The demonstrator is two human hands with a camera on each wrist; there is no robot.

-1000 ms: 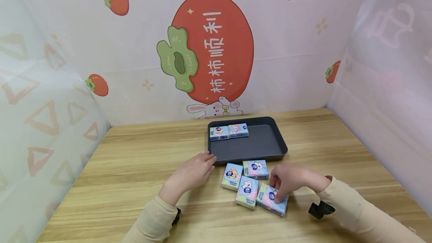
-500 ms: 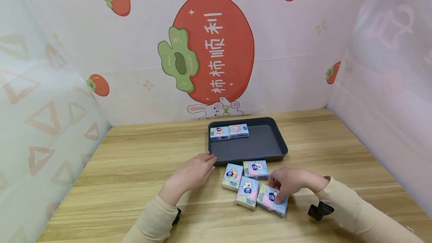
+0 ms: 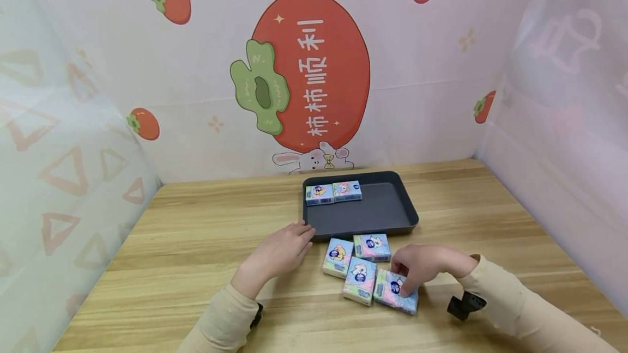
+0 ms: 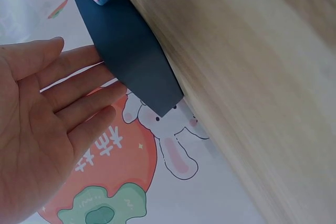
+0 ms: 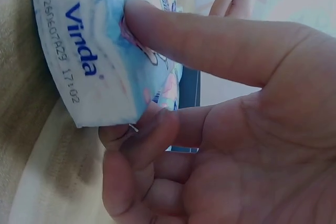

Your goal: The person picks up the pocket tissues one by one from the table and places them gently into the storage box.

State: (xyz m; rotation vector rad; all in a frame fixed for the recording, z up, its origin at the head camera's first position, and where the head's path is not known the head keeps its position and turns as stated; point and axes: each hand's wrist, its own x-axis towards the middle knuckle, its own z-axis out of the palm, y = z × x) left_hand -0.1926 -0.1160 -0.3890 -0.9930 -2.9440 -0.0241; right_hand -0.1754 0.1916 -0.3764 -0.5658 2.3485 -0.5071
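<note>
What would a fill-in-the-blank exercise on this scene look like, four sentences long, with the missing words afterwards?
1. Inside the tray there are ____ packs.
2. The hand gripping a pack is the person's ____ one.
3. In the right wrist view, the large blue word on the gripped pack's white end reads ____.
4. Counting the gripped one, ____ packs are outside the tray.

Missing words: two; right; Vinda; four.

“Vinda” and a code (image 5: 59, 45) ending “17:02” on the gripped packet (image 5: 94, 51); “柿柿顺利” on the large persimmon (image 3: 333, 72)
</note>
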